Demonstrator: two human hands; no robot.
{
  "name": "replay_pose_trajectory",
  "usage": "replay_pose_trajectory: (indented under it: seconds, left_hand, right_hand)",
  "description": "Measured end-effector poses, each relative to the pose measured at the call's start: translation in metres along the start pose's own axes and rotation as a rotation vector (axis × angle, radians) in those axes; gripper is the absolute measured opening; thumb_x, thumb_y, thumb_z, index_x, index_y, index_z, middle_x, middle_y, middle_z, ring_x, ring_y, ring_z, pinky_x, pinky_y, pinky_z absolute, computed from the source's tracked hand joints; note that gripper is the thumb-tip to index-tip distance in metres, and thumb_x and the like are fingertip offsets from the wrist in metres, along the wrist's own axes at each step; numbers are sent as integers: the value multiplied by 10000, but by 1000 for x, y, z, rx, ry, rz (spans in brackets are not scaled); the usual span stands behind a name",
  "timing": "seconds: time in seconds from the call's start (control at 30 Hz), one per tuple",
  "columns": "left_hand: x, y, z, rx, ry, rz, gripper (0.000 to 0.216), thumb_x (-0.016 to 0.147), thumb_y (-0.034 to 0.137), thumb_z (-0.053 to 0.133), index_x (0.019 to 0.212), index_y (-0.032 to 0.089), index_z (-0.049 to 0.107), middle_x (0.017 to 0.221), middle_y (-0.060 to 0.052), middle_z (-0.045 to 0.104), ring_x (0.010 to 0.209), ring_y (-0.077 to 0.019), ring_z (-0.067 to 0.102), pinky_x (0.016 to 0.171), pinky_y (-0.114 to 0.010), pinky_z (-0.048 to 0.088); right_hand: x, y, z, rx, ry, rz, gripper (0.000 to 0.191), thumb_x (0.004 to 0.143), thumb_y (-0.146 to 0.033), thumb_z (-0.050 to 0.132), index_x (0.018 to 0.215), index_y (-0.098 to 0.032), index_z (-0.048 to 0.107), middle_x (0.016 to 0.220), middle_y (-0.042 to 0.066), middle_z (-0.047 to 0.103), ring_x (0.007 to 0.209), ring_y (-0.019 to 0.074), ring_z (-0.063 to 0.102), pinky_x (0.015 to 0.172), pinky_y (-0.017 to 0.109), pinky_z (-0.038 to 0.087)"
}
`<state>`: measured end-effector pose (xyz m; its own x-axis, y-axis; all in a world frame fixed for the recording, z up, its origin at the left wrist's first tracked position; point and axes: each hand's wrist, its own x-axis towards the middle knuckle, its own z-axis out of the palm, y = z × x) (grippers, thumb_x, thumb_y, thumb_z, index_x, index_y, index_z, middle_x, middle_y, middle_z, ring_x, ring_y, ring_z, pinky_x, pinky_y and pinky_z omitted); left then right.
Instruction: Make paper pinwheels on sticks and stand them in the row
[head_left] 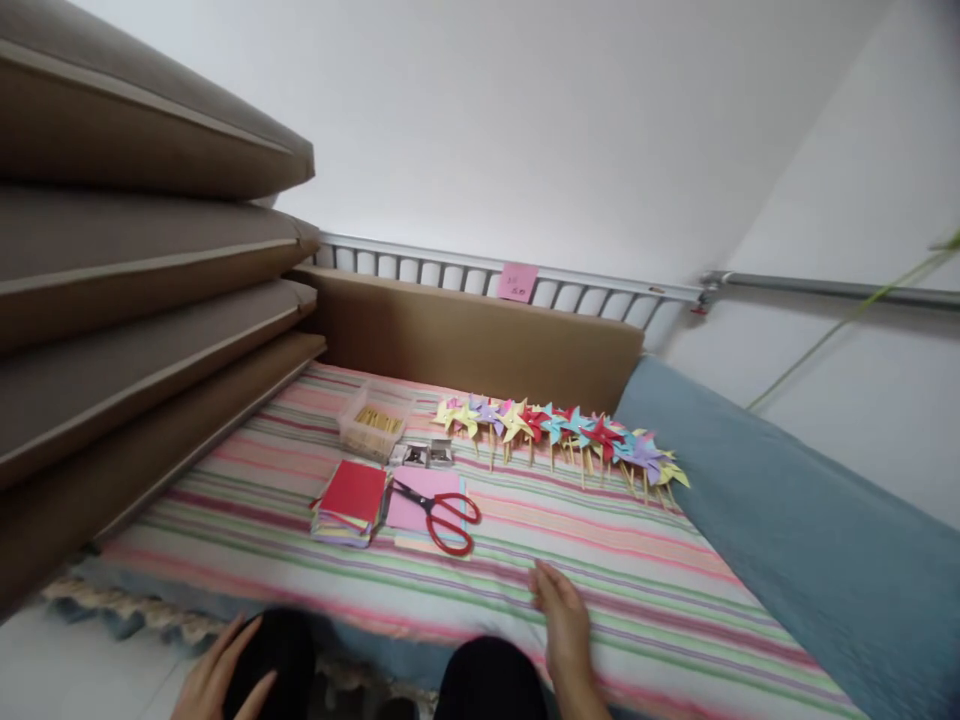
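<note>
My left hand rests on my left knee with its fingers spread, holding nothing. Loosely bent and with nothing visible in it, my right hand lies on the striped cloth beside my right knee. Beyond it, red-handled scissors lie partly open on sheets of pink paper. A stack of coloured paper squares, red on top, sits left of the scissors. Behind these are small boxes of metal pins and a clear plastic box of short wooden sticks. Several paper pinwheels on sticks lie in a row at the back.
Thick brown cushions are stacked along the left. A brown panel leans against a white radiator, with a pink note at its top. Blue fabric covers the right side. A green stem crosses the upper right.
</note>
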<state>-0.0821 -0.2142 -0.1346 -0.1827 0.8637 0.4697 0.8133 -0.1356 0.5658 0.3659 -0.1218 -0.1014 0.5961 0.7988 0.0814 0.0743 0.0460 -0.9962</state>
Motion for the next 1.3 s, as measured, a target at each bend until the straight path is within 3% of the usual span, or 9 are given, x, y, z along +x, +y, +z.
replay_pose_trajectory:
  seconds: [0.17,0.27,0.4,0.6,0.87,1.3]
  left_hand:
    - [56,35,-2,-58,-22,106,380,830,371,523,1184,236,553,1240,-76,610,1195,-264,519,1029,-448,404]
    - [98,53,7,-23,-110,195,333,862,335,480,1154,209,580,1220,-91,621,1179,-248,528,1025,-430,401]
    - [148,65,30,79,-277,283,328,849,267,499,1145,167,598,1240,-132,604,1208,-262,499,1051,-422,352]
    - [201,65,61,122,-470,350,436,696,252,694,1121,188,624,1279,-138,583,1199,-298,506,1025,-442,363]
    - [230,57,67,133,-679,392,420,651,231,721,1066,193,666,1218,-110,634,1148,-265,556,1010,-374,382]
    - [234,57,64,134,-712,428,465,615,111,645,1078,161,647,1180,-123,650,1134,-282,557,1020,-404,372]
  right_hand:
    - [-46,-31,65,-123,-363,-156,290,735,-417,588,831,-169,702,742,59,692,666,213,637,576,281,500]
    - [-65,-41,86,-207,-523,-280,187,764,-335,571,778,-200,699,774,48,677,731,208,622,676,283,477]
    - [-75,-45,93,-324,-654,-375,132,752,-221,562,709,-219,686,737,32,649,721,197,598,659,264,435]
    - [-71,-43,90,-432,-687,-398,167,777,-178,506,729,-204,664,728,30,630,701,178,583,637,248,404]
    - [-65,-31,93,-457,-727,-349,166,788,-179,508,737,-188,666,727,31,641,673,165,590,619,238,398]
    - [-66,-34,93,-468,-736,-322,164,787,-176,508,721,-185,658,696,24,621,678,167,583,612,236,390]
